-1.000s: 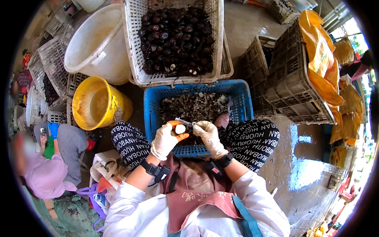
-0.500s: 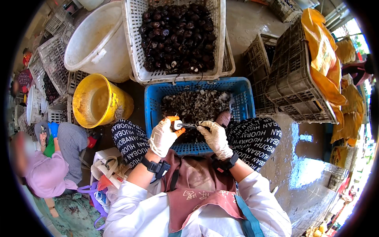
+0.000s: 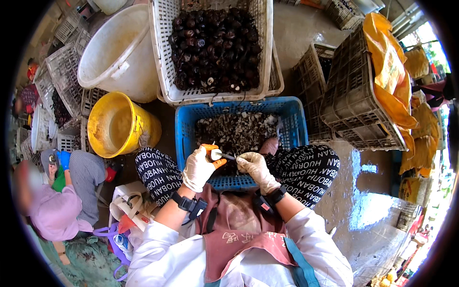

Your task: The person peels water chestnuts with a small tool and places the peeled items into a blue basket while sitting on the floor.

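Observation:
My left hand [image 3: 198,168], in a white glove with orange covers on the fingertips, pinches a partly white water chestnut [image 3: 216,154]. In my gloved right hand [image 3: 258,168] is a slim peeling knife [image 3: 229,157], its blade pointing left against the water chestnut. Both hands are over the near part of a blue plastic basket [image 3: 303,125] between my knees. Dark and white peelings [image 3: 234,128] cover the basket's bottom. Just beyond it, a white crate [image 3: 161,57] holds many dark, unpeeled water chestnuts [image 3: 215,45].
Left of the basket stand a yellow bucket [image 3: 149,125] and a big white tub [image 3: 103,55]. Stacked crates [image 3: 351,103] with orange sacks [image 3: 385,57] rise on the right. A person in a lilac top [image 3: 57,205] sits at the left, beside bags [image 3: 129,205]. The floor [image 3: 368,210] is wet.
More white shows on the water chestnut, which has turned in my left fingers. My right hand has shifted slightly left and down, and the knife's angle has changed.

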Available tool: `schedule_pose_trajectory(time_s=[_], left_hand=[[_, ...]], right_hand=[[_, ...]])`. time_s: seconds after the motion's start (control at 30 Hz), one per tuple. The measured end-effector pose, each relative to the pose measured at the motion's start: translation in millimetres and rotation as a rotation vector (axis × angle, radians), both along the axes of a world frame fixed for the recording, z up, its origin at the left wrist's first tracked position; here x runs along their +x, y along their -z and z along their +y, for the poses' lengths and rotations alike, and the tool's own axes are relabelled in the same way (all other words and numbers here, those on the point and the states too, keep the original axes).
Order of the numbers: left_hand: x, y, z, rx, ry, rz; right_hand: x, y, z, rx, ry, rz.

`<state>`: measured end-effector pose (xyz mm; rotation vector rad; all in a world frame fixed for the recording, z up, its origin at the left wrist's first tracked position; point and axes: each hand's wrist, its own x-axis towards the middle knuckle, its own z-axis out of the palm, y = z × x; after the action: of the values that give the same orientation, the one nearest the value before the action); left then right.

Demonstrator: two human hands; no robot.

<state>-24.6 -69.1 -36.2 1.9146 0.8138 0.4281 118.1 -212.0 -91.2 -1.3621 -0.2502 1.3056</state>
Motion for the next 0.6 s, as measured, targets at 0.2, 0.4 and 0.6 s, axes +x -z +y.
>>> schedule_pose_trajectory(time_s=[0.2,0.4,0.6], left_hand=[[5.4,15.6,-9.3,-0.151,0.037,-0.110],[5.2,-5.8,9.1,0.140,0.305,0.146],[-14.3,21.2,10.6,-0.352,0.110,0.005]], right_hand=[[-12.1,-30.9,25.6,-0.005,0.117,0.333],[-14.1,-15.3,27.5,0.081,0.009,0.053],[-7.4,-14.5,24.5,0.190,0.046,-0.073]])
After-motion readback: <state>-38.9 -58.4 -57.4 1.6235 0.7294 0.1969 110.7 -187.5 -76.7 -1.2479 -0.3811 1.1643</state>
